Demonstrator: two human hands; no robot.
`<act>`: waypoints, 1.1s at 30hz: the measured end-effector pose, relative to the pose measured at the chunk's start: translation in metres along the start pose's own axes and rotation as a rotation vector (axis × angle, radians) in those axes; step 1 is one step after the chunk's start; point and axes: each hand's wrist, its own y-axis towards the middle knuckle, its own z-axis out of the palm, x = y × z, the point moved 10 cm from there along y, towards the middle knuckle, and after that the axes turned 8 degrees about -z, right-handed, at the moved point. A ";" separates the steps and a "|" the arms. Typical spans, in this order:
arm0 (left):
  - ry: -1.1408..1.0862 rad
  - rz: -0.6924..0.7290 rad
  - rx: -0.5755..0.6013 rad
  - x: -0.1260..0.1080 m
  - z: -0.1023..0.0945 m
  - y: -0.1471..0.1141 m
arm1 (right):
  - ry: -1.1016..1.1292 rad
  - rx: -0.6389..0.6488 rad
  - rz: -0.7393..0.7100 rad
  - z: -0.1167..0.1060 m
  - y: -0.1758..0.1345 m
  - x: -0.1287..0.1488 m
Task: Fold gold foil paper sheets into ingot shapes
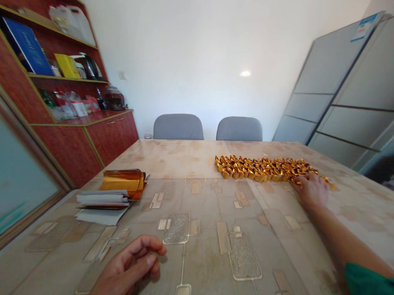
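Observation:
Several folded gold paper ingots stand packed in rows on the far right of the table. My right hand reaches to the right end of these rows, its fingers curled down on a gold paper ingot; the fingertips are partly hidden among the pieces. Low on the left, my left hand hovers at the tabletop with nothing in it, fingers loosely bent and thumb apart. Beyond it lies a stack of gold foil paper, with folded white-backed sheets in front.
A patterned cover lies over the table. Two grey chairs stand at its far side against a white wall. A red-brown cabinet with shelves of household goods is on the left, and tall grey panelled doors on the right.

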 end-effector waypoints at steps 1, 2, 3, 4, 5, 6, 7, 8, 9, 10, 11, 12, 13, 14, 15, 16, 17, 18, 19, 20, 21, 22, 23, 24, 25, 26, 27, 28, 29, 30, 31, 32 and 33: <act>0.009 -0.001 -0.001 0.000 -0.001 0.000 | 0.000 -0.005 0.008 0.000 0.001 0.000; 0.013 0.001 -0.007 0.000 -0.003 -0.001 | 0.004 -0.011 0.015 0.000 0.001 -0.001; 0.017 0.008 -0.020 0.000 -0.006 0.000 | 0.013 -0.017 0.021 -0.001 0.001 -0.001; 0.031 0.019 -0.039 -0.001 -0.011 0.000 | 0.026 -0.024 0.026 -0.003 0.000 -0.002; 0.060 0.037 -0.062 -0.003 -0.018 0.001 | 0.043 -0.032 0.032 -0.006 -0.001 -0.003; 0.111 0.066 -0.087 -0.007 -0.026 0.001 | 0.066 -0.039 0.035 -0.010 -0.003 -0.003; 0.197 0.114 -0.107 -0.015 -0.034 0.002 | 0.095 -0.043 0.035 -0.014 -0.005 -0.004; 0.301 0.187 -0.140 -0.029 -0.043 0.001 | 0.129 -0.052 0.039 -0.020 -0.007 -0.004; 0.415 0.278 -0.178 -0.046 -0.051 0.000 | 0.173 -0.056 0.027 -0.026 -0.010 -0.002; 0.540 0.384 -0.229 -0.067 -0.059 -0.003 | 0.219 -0.060 0.016 -0.033 -0.013 0.002; 0.668 0.488 -0.266 -0.088 -0.065 -0.005 | 0.267 -0.061 0.007 -0.040 -0.016 0.008; 0.783 0.589 -0.317 -0.109 -0.070 -0.006 | 0.318 -0.059 -0.007 -0.047 -0.020 0.017; 0.880 0.701 -0.378 -0.131 -0.075 -0.009 | 0.385 -0.051 -0.036 -0.054 -0.024 0.031; 0.965 0.792 -0.436 -0.150 -0.080 -0.009 | 0.497 -0.067 -0.009 -0.061 -0.030 0.042; 1.047 0.850 -0.494 -0.166 -0.086 -0.006 | 0.618 -0.052 0.003 -0.067 -0.035 0.059; 1.134 0.877 -0.534 -0.179 -0.090 0.001 | 0.735 -0.036 -0.003 -0.072 -0.041 0.080; 1.245 0.863 -0.540 -0.187 -0.093 0.013 | 0.844 -0.029 -0.027 -0.080 -0.047 0.104; 1.347 0.822 -0.540 -0.193 -0.098 0.026 | 0.950 -0.047 -0.070 -0.090 -0.054 0.130; 1.382 0.793 -0.550 -0.200 -0.104 0.037 | 1.045 -0.036 -0.139 -0.100 -0.061 0.158; 1.407 0.772 -0.561 -0.206 -0.109 0.046 | 1.120 0.001 -0.203 -0.107 -0.069 0.186; 1.439 0.744 -0.563 -0.210 -0.113 0.056 | 1.169 0.056 -0.258 -0.111 -0.077 0.211; 1.471 0.709 -0.556 -0.212 -0.116 0.066 | 1.213 0.107 -0.315 -0.116 -0.086 0.233; 1.502 0.668 -0.538 -0.212 -0.118 0.075 | 1.247 0.157 -0.361 -0.119 -0.095 0.250; 1.533 0.620 -0.503 -0.209 -0.119 0.085 | 1.280 0.197 -0.388 -0.120 -0.104 0.263; 1.558 0.572 -0.463 -0.205 -0.120 0.093 | 1.308 0.233 -0.394 -0.120 -0.111 0.271; 1.577 0.526 -0.428 -0.200 -0.121 0.101 | 1.325 0.250 -0.364 -0.118 -0.116 0.274; 1.589 0.486 -0.398 -0.194 -0.122 0.108 | 1.339 0.262 -0.329 -0.116 -0.120 0.274; 1.599 0.456 -0.368 -0.188 -0.124 0.115 | 1.350 0.275 -0.291 -0.112 -0.123 0.273; 1.607 0.435 -0.340 -0.182 -0.125 0.120 | 1.357 0.289 -0.256 -0.109 -0.125 0.271; 1.614 0.424 -0.312 -0.176 -0.126 0.125 | 1.361 0.306 -0.229 -0.106 -0.127 0.270; 1.620 0.421 -0.293 -0.170 -0.127 0.128 | 1.364 0.324 -0.210 -0.103 -0.129 0.269; 1.625 0.423 -0.282 -0.165 -0.130 0.131 | 1.365 0.341 -0.200 -0.101 -0.130 0.269; 1.627 0.430 -0.286 -0.161 -0.133 0.132 | 1.364 0.355 -0.196 -0.100 -0.130 0.269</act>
